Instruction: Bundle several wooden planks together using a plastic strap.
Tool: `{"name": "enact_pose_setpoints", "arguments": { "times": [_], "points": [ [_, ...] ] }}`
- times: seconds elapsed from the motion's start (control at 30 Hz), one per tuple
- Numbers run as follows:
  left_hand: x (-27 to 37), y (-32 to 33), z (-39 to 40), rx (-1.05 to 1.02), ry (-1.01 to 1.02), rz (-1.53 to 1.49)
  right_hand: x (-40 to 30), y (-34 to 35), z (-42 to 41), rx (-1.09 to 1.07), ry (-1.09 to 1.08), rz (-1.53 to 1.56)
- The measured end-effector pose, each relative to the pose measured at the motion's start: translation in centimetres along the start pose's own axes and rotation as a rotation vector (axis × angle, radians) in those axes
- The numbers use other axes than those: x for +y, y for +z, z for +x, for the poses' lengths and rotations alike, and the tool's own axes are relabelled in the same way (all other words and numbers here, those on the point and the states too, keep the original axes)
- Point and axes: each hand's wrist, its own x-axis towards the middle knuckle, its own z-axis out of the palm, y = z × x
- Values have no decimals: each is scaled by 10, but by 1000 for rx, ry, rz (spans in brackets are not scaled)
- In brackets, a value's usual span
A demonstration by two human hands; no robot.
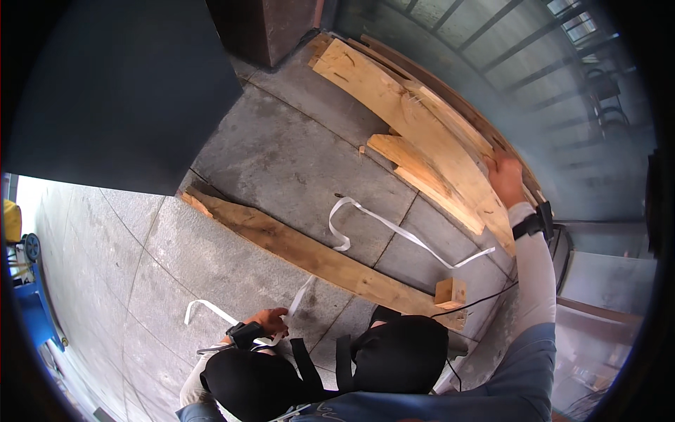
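My left hand (271,320), low in the view beside my knee, holds a white strap (299,298). One part of the strap rises from my fingers toward a long plank; another white length (211,307) extends left over the floor. On the right, my right hand (505,178) grips the upper part of a wide wooden board (406,105) leaning in a stack by the glass; its fingertips are partly hidden. Shorter split wood pieces (416,163) rest against that board's near side. The long plank (316,258) lies across the floor before my knees.
A second white strap (401,230) curls on the tiles between plank and stack. A small wood block (450,293) sits at the plank's right end, near a black cable (488,300). A large dark panel (121,95) blocks the upper left. Glass (527,84) borders the stack.
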Motion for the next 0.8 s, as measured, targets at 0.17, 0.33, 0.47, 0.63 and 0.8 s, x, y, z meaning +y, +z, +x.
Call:
{"name": "enact_pose_setpoints", "arguments": {
  "times": [0.17,0.33,0.47,0.63,0.8],
  "points": [
    [2,-3,2,-31,-7,46,-10,-32,-31,83,-104,134],
    [-12,-4,12,-56,43,-31,-33,-21,-55,-6,-212,294],
    [-17,-5,14,-64,20,-46,-43,21,-35,-400,-304,407],
    [-11,-5,5,-27,31,-55,-38,45,-11,-170,-319,446],
    [-11,-4,6,25,29,-98,-21,-4,-57,-278,112,552]
  ]
}}
